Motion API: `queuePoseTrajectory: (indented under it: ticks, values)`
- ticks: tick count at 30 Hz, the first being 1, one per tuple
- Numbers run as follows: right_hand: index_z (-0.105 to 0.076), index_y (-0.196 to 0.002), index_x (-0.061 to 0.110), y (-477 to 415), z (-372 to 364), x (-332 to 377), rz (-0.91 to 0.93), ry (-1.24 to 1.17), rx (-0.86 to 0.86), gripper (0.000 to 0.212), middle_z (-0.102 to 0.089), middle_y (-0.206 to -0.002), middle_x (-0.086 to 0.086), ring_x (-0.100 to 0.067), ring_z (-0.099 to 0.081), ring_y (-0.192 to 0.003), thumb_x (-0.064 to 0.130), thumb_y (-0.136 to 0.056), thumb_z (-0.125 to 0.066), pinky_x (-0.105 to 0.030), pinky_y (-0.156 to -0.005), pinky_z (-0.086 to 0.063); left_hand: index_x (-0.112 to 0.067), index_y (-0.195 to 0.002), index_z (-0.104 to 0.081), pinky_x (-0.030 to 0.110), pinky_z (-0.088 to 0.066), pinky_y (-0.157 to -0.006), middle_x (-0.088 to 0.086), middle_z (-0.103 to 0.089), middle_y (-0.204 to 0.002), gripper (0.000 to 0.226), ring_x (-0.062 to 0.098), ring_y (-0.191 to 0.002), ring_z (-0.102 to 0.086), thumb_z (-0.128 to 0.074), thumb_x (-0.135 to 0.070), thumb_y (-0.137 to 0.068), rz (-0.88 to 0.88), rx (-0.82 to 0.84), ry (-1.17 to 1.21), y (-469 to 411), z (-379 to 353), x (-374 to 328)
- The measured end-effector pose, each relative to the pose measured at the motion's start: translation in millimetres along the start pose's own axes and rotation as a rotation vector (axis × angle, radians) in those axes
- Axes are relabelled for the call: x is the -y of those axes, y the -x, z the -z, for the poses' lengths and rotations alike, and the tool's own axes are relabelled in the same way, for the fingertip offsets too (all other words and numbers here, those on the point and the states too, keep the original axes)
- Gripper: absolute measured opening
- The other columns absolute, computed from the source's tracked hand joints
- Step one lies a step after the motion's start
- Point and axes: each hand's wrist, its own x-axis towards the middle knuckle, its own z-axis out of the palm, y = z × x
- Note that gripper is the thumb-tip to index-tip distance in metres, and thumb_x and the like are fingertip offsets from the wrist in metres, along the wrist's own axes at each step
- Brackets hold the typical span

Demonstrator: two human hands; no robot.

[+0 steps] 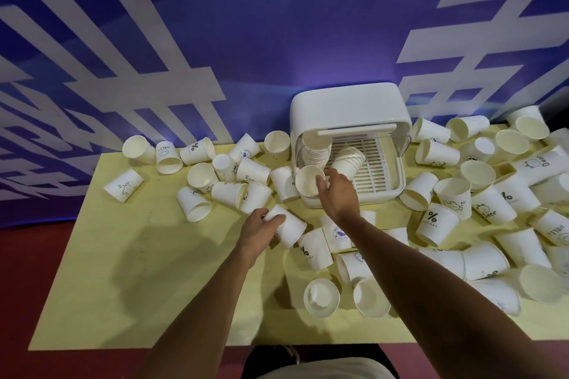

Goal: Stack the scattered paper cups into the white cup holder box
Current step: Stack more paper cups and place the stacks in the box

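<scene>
Blue banner wall (277,40) behind, red floor (46,240), yellow table (123,286) littered w/ loose cups (320,297). White cup holder box (348,108) at table's 12 o'clock, open, two stacks (314,151) inside. I see R hand (337,191) gripping a cup (308,183) at the box's 7 o'clock corner. L hand (261,229) is wrapped round a lying cup (291,229) mid-table. Risks: bad angle jams the rim or topples the stacks; R forearm may sweep cups off the 6 o'clock edge.

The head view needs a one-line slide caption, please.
Right hand holds a paper cup at the white box while left hand grips another cup on the table.
</scene>
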Motion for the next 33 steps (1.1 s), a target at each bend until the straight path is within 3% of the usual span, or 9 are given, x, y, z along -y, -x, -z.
queuePoseTrajectory:
  ticks: [3, 8, 12, 16, 19, 23, 28, 33]
  values:
    - [-0.067, -0.114, 0.009, -2.8, 2.3, -4.9, 0.000, 0.031, -0.057, 0.037, -0.070, -0.098, -0.012, -0.030, -0.067, -0.090, 0.035, -0.104, -0.042, -0.028, -0.068, -0.040, -0.017, -0.129, -0.057, 0.044, -0.055, -0.095, -0.002, -0.065, -0.113, 0.074, 0.016, -0.102, -0.064, -0.067, -0.054, -0.066, 0.010, -0.001, -0.004, -1.4, -1.3, 2.6]
    - [-0.069, -0.119, 0.011, -7.7, 8.1, -8.2, 0.024, -0.037, -0.055, 0.037, -0.073, -0.105, -0.008, -0.026, -0.067, -0.095, 0.037, -0.098, -0.053, -0.027, -0.073, -0.043, -0.018, -0.128, -0.056, 0.043, -0.055, -0.095, -0.002, -0.064, -0.113, 0.071, 0.016, -0.102, -0.064, -0.068, -0.053, -0.068, 0.010, 0.012, 0.001, -2.6, -6.8, 3.9]
    - [-0.073, -0.106, 0.013, -8.5, 9.7, -11.0, 0.074, -0.104, -0.079, 0.046, -0.072, -0.081, -0.005, -0.021, -0.070, -0.071, 0.044, -0.091, -0.044, -0.024, -0.062, -0.047, -0.019, -0.128, -0.056, 0.043, -0.054, -0.095, -0.003, -0.063, -0.114, 0.071, 0.017, -0.103, -0.063, -0.067, -0.054, -0.067, 0.005, 0.010, 0.001, -4.9, -7.9, 4.7]
    - [-0.075, -0.088, 0.016, -18.7, 7.3, -9.2, 0.010, 0.030, -0.054, 0.033, -0.065, -0.064, -0.002, -0.020, -0.061, -0.061, 0.033, -0.092, -0.047, -0.024, -0.051, -0.036, -0.019, -0.126, -0.057, 0.044, -0.056, -0.093, -0.002, -0.064, -0.112, 0.069, 0.017, -0.101, -0.064, -0.067, -0.053, -0.067, 0.000, 0.004, 0.013, -5.1, -4.6, 5.3]
    - [-0.076, -0.089, 0.016, -23.2, 3.4, -8.7, -0.087, 0.052, -0.063, 0.025, -0.070, -0.072, -0.008, -0.026, -0.063, -0.069, 0.025, -0.093, -0.053, -0.025, -0.059, -0.036, -0.019, -0.126, -0.057, 0.044, -0.056, -0.093, -0.002, -0.064, -0.113, 0.071, 0.017, -0.102, -0.064, -0.067, -0.054, -0.065, 0.001, -0.001, 0.025, -6.2, -1.9, 7.6]
    - [-0.077, -0.104, 0.012, -22.3, 1.2, -9.3, -0.144, 0.068, -0.081, 0.026, -0.076, -0.089, -0.010, -0.026, -0.068, -0.080, 0.026, -0.094, -0.058, -0.024, -0.067, -0.043, -0.020, -0.125, -0.058, 0.044, -0.056, -0.093, -0.002, -0.064, -0.114, 0.070, 0.017, -0.103, -0.064, -0.068, -0.055, -0.065, -0.001, -0.011, 0.048, -8.8, -1.2, 6.9]
    - [-0.076, -0.105, 0.014, -26.6, 3.3, -15.9, -0.204, 0.015, -0.064, 0.034, -0.076, -0.083, -0.007, -0.022, -0.071, -0.079, 0.040, -0.093, -0.058, -0.030, -0.077, -0.055, -0.019, -0.122, -0.060, 0.045, -0.056, -0.093, -0.001, -0.065, -0.113, 0.069, 0.019, -0.102, -0.065, -0.069, -0.055, -0.064, -0.007, -0.026, 0.134, -15.1, -2.4, 6.2]
    - [-0.070, -0.115, 0.010, -9.8, 20.3, -6.2, -0.108, -0.034, -0.130, 0.034, -0.075, -0.093, -0.006, -0.022, -0.069, -0.088, 0.036, -0.095, -0.060, -0.027, -0.076, -0.047, -0.011, -0.114, -0.060, 0.033, -0.057, -0.084, 0.008, -0.065, -0.111, 0.028, 0.019, -0.100, -0.065, -0.068, -0.025, -0.090, 0.011, -0.065, 0.405, -17.6, -7.8, -2.8]
